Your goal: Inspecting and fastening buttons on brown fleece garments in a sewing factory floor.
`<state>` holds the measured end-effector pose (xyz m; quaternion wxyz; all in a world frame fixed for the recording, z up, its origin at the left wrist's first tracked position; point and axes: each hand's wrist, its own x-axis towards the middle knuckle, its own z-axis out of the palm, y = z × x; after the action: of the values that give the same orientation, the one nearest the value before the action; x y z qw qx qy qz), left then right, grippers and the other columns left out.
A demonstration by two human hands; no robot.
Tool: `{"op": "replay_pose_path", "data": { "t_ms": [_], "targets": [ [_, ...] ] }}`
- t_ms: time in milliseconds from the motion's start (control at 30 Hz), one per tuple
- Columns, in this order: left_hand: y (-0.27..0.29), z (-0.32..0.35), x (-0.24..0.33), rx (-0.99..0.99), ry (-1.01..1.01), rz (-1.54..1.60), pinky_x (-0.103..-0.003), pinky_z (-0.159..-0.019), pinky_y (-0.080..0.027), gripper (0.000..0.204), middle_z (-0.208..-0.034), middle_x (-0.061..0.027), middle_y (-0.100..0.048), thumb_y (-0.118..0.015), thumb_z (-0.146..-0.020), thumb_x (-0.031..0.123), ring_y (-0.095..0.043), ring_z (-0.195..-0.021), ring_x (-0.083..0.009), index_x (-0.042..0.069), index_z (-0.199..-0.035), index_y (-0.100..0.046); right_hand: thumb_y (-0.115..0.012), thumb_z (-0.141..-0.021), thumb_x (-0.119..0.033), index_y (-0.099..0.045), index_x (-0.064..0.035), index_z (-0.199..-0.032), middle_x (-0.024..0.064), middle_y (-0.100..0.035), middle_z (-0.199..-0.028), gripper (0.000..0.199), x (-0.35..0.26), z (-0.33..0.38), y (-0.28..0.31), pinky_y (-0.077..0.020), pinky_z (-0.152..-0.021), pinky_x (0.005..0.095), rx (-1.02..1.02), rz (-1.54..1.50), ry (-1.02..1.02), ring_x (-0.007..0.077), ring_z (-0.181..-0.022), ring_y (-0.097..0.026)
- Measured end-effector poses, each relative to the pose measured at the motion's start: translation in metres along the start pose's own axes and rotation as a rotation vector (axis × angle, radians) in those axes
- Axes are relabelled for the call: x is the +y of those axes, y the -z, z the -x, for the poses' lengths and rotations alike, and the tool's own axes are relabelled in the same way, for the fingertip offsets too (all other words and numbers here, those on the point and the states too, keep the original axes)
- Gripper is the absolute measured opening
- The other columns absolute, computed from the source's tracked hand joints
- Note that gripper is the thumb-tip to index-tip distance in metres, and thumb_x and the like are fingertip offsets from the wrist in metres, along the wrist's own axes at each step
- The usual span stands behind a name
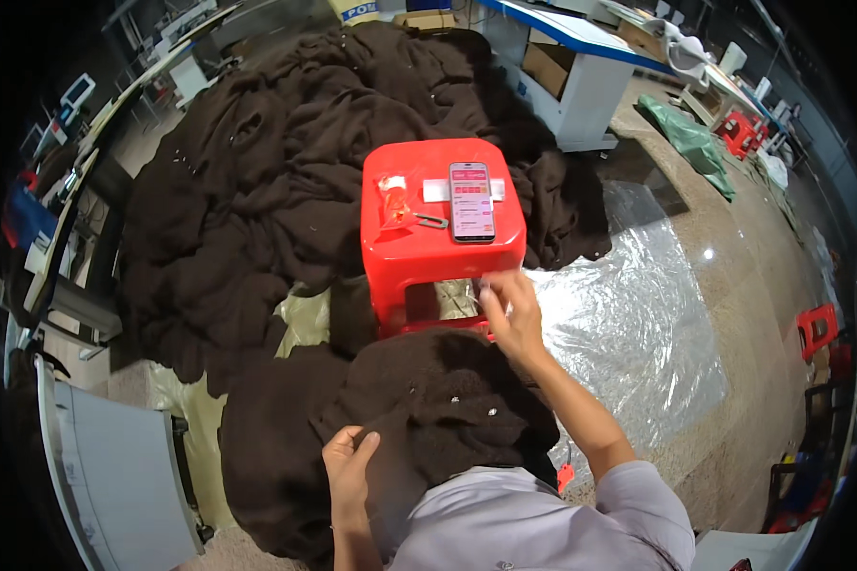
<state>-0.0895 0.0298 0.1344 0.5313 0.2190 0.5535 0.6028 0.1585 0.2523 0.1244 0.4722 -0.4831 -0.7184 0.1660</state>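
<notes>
A dark brown garment (pixel 438 404) with small silver studs lies across my lap. My left hand (pixel 349 463) pinches its near edge, fingers closed on the fabric. My right hand (pixel 511 314) is raised in front of a red plastic stool (pixel 419 255), fingers pinched together on something small and pale that I cannot make out. On the stool's top lie a smartphone (pixel 471 201) with a lit screen, a small clear bag (pixel 393 202) with red contents, a white tag (pixel 436 190) and a small metal tool (pixel 431 221).
A big heap of dark brown garments (pixel 286 152) covers the floor behind and left of the stool. Clear plastic sheeting (pixel 628 324) spreads to the right. A white and blue bench (pixel 581 76) stands at the back, a green bag (pixel 690 143) and red stools (pixel 817 328) farther right.
</notes>
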Motion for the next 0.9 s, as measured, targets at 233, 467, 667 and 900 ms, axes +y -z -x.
{"op": "replay_pose_path", "data": {
  "t_ms": [233, 467, 667, 900],
  "targets": [
    [-0.008, -0.002, -0.012, 0.031, 0.019, 0.016, -0.023, -0.08, -0.048, 0.006, -0.091, -0.0053, -0.07, -0.068, -0.089, -0.002, -0.063, -0.082, -0.0096, -0.002, -0.095, -0.067, -0.073, -0.085, -0.031, -0.066, -0.0186, -0.125, 0.0126, -0.053, -0.128, 0.043, 0.039, -0.052, 0.003, -0.0364, -0.097, 0.0444, 0.042, 0.553, 0.206, 0.0302, -0.114, -0.051],
    [0.0, -0.002, -0.016, 0.029, 0.006, 0.017, -0.023, -0.078, -0.049, 0.009, -0.096, -0.0045, -0.069, -0.068, -0.089, -0.003, -0.062, -0.086, -0.0092, -0.001, -0.096, -0.065, -0.074, -0.083, -0.036, -0.067, -0.0184, -0.124, 0.0125, -0.052, -0.131, 0.045, 0.036, -0.058, -0.007, -0.0341, -0.099, 0.0454, 0.048, 0.54, 0.22, 0.0315, -0.117, -0.048],
    [0.002, -0.003, -0.023, 0.053, 0.057, 0.03, -0.024, -0.077, -0.049, 0.01, -0.096, -0.0048, -0.069, -0.068, -0.088, -0.003, -0.063, -0.085, -0.01, 0.0, -0.097, -0.065, -0.075, -0.082, -0.037, -0.067, -0.0176, -0.123, 0.0119, -0.051, -0.134, 0.046, 0.044, -0.05, -0.011, -0.0324, -0.101, 0.0456, 0.038, 0.551, 0.202, 0.0317, -0.119, -0.047],
    [-0.005, -0.002, -0.017, 0.056, 0.054, 0.033, -0.024, -0.078, -0.049, 0.011, -0.096, -0.0058, -0.07, -0.069, -0.088, -0.002, -0.063, -0.084, -0.0104, 0.001, -0.098, -0.065, -0.075, -0.082, -0.036, -0.066, -0.019, -0.125, 0.0116, -0.049, -0.136, 0.047, 0.05, -0.05, -0.012, -0.0317, -0.102, 0.0446, 0.023, 0.559, 0.195, 0.0309, -0.12, -0.046]
  ]
}}
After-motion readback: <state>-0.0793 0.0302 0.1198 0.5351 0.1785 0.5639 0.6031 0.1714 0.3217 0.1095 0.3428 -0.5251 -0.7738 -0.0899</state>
